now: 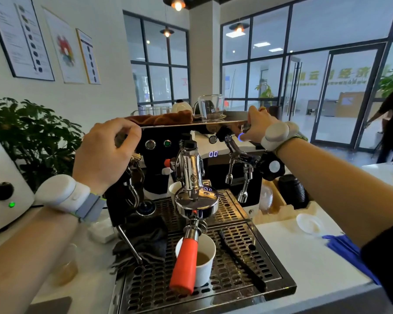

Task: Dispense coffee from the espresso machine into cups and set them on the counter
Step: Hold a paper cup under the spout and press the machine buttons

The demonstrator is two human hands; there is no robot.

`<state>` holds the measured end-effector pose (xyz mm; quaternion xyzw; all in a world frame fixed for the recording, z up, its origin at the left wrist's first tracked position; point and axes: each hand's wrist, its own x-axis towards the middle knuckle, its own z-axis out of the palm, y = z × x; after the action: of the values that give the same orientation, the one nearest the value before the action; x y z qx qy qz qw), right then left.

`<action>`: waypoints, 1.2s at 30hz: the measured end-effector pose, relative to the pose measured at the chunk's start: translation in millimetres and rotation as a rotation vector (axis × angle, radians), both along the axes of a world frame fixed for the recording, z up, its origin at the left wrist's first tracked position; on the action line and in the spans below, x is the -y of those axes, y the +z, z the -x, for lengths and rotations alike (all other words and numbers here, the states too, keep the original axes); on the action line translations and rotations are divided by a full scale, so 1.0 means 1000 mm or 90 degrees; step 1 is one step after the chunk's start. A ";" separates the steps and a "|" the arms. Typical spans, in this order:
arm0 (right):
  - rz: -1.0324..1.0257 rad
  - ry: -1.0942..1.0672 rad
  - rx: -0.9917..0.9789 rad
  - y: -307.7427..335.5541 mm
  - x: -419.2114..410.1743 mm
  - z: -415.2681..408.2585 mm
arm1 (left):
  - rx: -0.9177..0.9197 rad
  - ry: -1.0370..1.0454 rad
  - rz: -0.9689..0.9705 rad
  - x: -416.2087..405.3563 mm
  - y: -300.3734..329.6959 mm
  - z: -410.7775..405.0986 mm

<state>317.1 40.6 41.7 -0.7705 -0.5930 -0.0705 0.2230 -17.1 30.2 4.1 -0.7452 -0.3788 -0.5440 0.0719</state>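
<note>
I count two hands and two paper cups. My left hand, raised at ten o'clock, curls its fingers on the espresso machine top edge. One paper cup holding coffee sits on the drip tray under the orange-handled portafilter; another cup stands behind it. My right hand, at two o'clock, pinches a switch.

Coffee bar or café corner inside an office-type building: espresso machine on white counter, coffee charts on wall, pendant lamps, black-framed glass partitions onto a lobby, potted plant
</note>
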 end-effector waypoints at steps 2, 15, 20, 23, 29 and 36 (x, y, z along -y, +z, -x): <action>-0.008 -0.003 0.001 -0.002 -0.001 -0.001 | -0.002 -0.003 0.000 0.000 0.000 0.000; -0.021 -0.012 0.034 -0.005 -0.004 -0.005 | -0.002 0.003 -0.003 -0.004 0.000 0.001; -0.017 -0.007 0.040 -0.006 -0.005 -0.006 | 0.002 -0.002 -0.008 -0.003 -0.001 0.001; -0.009 -0.007 0.038 -0.004 -0.005 -0.006 | 0.005 -0.006 -0.018 -0.001 -0.001 0.000; 0.003 -0.008 0.038 -0.002 -0.004 -0.005 | -0.008 -0.015 -0.006 -0.003 0.000 0.001; 0.002 -0.003 0.033 -0.002 -0.005 -0.006 | -0.009 -0.017 -0.001 -0.003 0.000 0.001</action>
<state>322.8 45.5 40.1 -0.7703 -0.5967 -0.0897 0.2062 -18.1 32.9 4.2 -0.7542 -0.3675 -0.5399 0.0678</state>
